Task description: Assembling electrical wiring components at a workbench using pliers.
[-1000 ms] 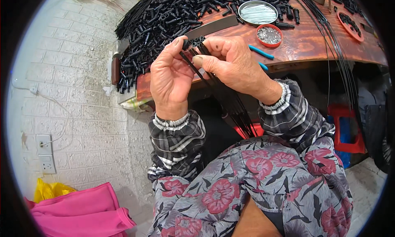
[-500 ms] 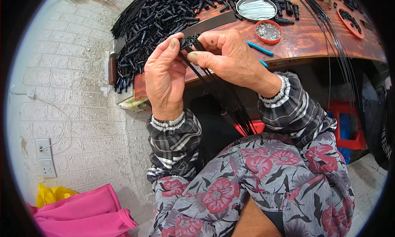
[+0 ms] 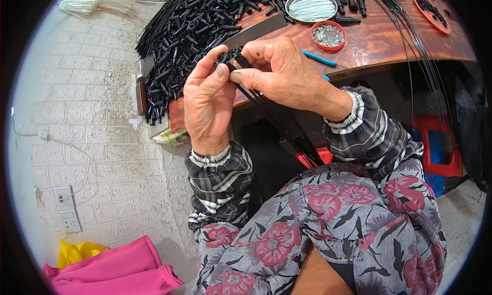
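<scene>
1 head fisheye, downward, near fingers [image 3: 211, 85]

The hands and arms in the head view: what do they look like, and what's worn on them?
The left hand and right hand are bare, with no gloves or rings showing; the right has a small round mark. The left sleeve and right sleeve are black, grey and white plaid, gathered into ruffled wrist cuffs.
</scene>
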Motion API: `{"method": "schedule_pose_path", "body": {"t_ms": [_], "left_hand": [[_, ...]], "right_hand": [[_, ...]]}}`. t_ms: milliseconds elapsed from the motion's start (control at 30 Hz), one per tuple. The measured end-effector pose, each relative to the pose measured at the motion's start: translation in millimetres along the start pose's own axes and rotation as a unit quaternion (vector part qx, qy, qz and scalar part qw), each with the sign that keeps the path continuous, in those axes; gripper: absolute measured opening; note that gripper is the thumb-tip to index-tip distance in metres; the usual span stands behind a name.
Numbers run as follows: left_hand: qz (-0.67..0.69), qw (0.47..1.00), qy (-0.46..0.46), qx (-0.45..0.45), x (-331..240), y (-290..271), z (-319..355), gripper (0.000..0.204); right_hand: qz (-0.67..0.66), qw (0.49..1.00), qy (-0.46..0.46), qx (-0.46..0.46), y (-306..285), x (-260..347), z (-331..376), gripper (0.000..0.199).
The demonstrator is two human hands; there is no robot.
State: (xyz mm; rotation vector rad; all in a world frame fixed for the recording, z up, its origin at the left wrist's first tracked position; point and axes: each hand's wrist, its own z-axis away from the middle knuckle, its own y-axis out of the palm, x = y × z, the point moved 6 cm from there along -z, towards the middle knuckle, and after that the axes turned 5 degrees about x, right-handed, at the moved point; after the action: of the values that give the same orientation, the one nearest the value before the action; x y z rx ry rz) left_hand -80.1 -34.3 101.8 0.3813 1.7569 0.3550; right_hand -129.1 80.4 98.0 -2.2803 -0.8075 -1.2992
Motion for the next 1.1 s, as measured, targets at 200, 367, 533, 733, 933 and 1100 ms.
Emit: {"method": "schedule_pose_path", "body": {"t_ms": [200, 367, 533, 733, 933, 1100], "left_hand": [[0.048, 0.998, -0.017, 0.034, 1, 1, -2, 0.035], [0.043, 0.998, -0.015, 0.035, 1, 2, -5, 0.037], [0.036, 0.999, -0.003, 0.027, 4, 1, -5, 0.036], [0.0, 0.999, 0.007, 0.033, 1, -2, -2, 0.036], [0.006, 0.998, 0.014, 0.068, 1, 4, -2, 0.034], [0.03, 0.997, 0.011, 0.074, 3, 11, -4, 0.033]], "right_hand": [[0.08, 0.996, -0.02, 0.038, -1, -5, -6, 0.016], [0.061, 0.996, -0.015, 0.069, -4, -6, -8, 0.019], [-0.058, 0.995, 0.064, 0.056, -5, -7, -7, 0.028], [-0.114, 0.985, 0.079, 0.105, -1, -12, -3, 0.023], [-0.214, 0.963, 0.082, 0.145, -3, -21, -3, 0.024], [-0.161, 0.975, 0.109, 0.112, -11, -12, -4, 0.024]]}}
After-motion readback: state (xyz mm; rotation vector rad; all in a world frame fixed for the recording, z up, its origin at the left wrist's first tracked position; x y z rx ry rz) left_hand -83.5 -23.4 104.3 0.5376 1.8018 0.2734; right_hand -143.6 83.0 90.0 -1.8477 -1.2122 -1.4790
